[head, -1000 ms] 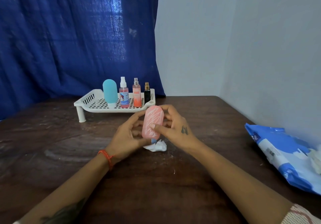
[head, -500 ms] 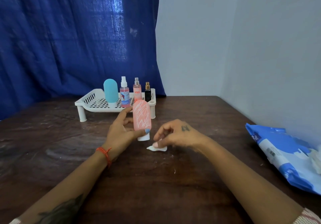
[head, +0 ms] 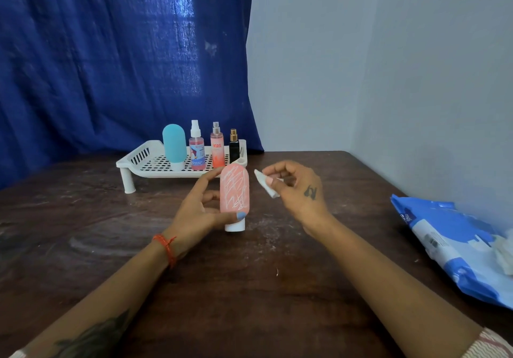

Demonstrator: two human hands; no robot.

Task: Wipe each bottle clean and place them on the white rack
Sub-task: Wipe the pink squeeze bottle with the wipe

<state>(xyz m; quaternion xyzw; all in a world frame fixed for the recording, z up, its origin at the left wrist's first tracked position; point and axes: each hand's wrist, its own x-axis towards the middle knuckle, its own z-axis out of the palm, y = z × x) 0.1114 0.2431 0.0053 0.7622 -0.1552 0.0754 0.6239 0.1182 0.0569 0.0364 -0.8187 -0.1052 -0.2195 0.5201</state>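
While the left hand (head: 198,213) grips a scribbled pink bottle (head: 234,191) upright on its white cap, the right hand (head: 298,188) pinches a white wipe (head: 265,185) beside it. Four bottles stand on the white rack (head: 155,163) behind; the dark wooden table (head: 249,288) looks dusty, blue curtain (head: 111,52) beyond.

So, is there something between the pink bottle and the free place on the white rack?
Nothing visible. The pink bottle stands before the white rack; its open left part lies beside the teal bottle.
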